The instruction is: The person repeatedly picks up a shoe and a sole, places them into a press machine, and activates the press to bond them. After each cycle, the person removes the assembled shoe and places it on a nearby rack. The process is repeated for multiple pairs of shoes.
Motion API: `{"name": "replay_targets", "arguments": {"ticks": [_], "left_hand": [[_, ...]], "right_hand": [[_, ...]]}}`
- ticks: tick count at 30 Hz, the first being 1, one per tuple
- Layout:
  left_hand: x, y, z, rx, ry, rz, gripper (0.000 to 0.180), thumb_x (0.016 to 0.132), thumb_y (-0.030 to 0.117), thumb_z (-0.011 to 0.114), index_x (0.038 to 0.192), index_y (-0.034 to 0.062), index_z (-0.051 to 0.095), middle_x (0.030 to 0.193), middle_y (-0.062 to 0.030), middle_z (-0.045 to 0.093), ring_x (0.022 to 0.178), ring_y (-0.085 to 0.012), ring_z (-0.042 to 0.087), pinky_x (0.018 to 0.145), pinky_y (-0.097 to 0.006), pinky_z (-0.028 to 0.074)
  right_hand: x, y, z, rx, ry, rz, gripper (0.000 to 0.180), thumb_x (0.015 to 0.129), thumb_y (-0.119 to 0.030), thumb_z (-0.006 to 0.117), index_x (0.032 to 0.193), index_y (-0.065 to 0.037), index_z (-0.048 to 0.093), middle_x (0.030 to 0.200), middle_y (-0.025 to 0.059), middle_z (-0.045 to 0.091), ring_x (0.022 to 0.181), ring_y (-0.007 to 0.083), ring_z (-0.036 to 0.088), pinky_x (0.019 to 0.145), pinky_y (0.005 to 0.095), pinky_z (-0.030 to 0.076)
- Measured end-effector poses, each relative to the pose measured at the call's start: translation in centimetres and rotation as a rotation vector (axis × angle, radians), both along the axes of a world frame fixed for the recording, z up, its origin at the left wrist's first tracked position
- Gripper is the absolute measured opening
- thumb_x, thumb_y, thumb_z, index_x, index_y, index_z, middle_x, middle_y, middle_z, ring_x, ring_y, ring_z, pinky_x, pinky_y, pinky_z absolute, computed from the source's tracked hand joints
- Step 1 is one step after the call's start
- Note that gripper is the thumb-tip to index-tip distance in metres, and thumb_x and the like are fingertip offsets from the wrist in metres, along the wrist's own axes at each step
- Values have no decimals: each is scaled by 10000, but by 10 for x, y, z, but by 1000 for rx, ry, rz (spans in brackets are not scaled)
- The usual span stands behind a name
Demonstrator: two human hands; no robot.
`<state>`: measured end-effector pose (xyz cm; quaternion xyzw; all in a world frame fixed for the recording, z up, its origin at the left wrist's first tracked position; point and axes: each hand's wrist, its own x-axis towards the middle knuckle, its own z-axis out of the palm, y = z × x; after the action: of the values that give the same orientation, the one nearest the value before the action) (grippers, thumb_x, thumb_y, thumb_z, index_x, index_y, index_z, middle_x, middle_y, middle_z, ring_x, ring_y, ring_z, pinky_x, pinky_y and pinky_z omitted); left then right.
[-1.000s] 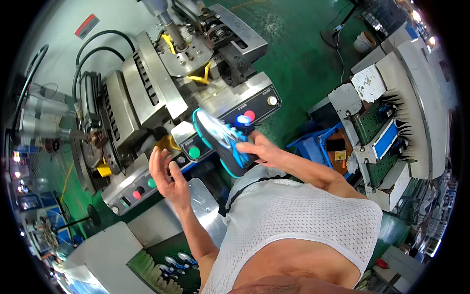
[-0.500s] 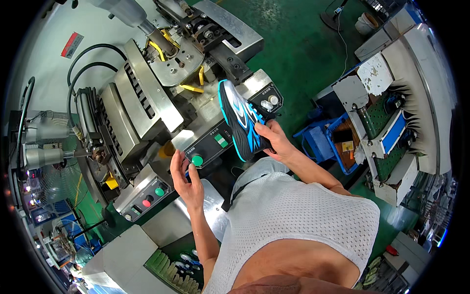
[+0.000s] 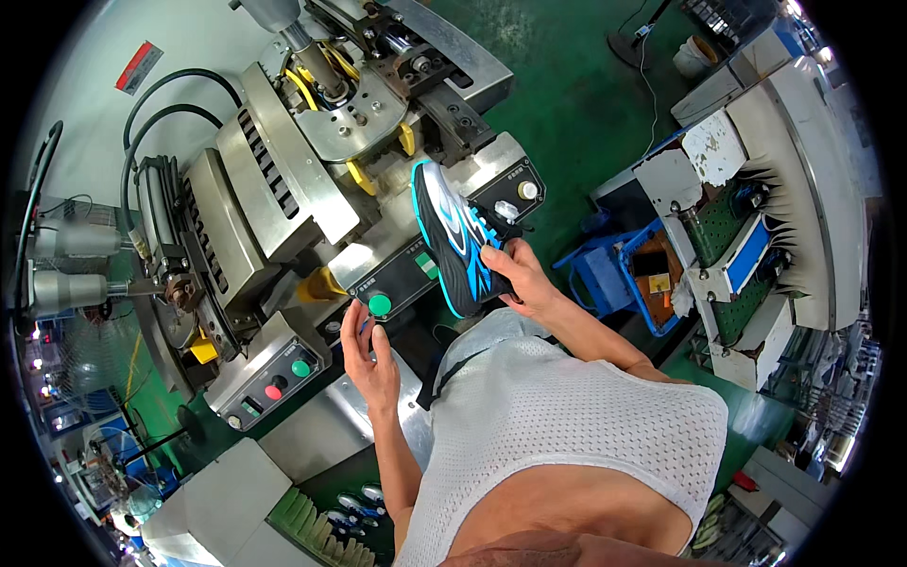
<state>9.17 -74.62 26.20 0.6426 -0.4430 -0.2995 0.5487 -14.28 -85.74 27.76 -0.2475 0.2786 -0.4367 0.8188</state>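
Note:
My right hand [image 3: 520, 277] grips a sports shoe [image 3: 450, 227] around its heel end, thumb on the upper. The shoe is blue, white and black, with its toe pointing up and its black sole turned to the left. It is held in front of the machine's control panel [image 3: 401, 277]. My left hand [image 3: 372, 364] holds no visible object; its thumb stands apart from the raised fingers. Those fingertips are close to a green push button [image 3: 379, 305] on the panel; whether they touch the panel's edge I cannot tell.
A metal pressing machine [image 3: 283, 189] with yellow parts fills the upper left. Its second control panel [image 3: 274, 378] carries red and green buttons. At right stand a blue cart [image 3: 605, 283] and a brush-curtained conveyor [image 3: 746, 246] carrying shoes. Several shoes [image 3: 354, 510] lie on a rack below.
The shoe has shifted slightly left and turned a little more upright in my right hand. My left hand stays by the green button, its fingers a little closer together. The view has shifted slightly.

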Motion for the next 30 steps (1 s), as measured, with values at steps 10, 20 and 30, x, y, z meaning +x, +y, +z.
{"name": "replay_targets", "arguments": {"ticks": [10, 20, 30], "left_hand": [[-3, -41, 23, -49, -36, -121, 461, 987, -12, 460, 1435, -46, 356, 1435, -185, 460, 1303, -255, 491, 1110, -361, 377], [25, -166, 38, -106, -199, -197, 471, 994, 75, 508, 1427, -55, 374, 1425, -188, 475, 1292, -265, 499, 1073, -354, 395], [68, -363, -46, 211, -232, -137, 570, 914, 209, 590, 1327, -143, 417, 1185, -260, 629, 1113, -284, 625, 920, -343, 484]], "right_hand": [[10, -3, 1, -58, 47, -49, 520, 914, -204, 683, 1316, 49, 470, 1180, 103, 616, 1010, 144, 634, 865, 313, 548], [4, -13, -10, -42, 65, -83, 500, 905, -205, 694, 1294, 41, 499, 1161, 78, 616, 1012, 126, 611, 864, 300, 528], [-10, -29, -16, -14, 137, -184, 429, 917, -195, 669, 1257, 37, 548, 1132, 49, 635, 996, 97, 593, 857, 288, 513]]}}
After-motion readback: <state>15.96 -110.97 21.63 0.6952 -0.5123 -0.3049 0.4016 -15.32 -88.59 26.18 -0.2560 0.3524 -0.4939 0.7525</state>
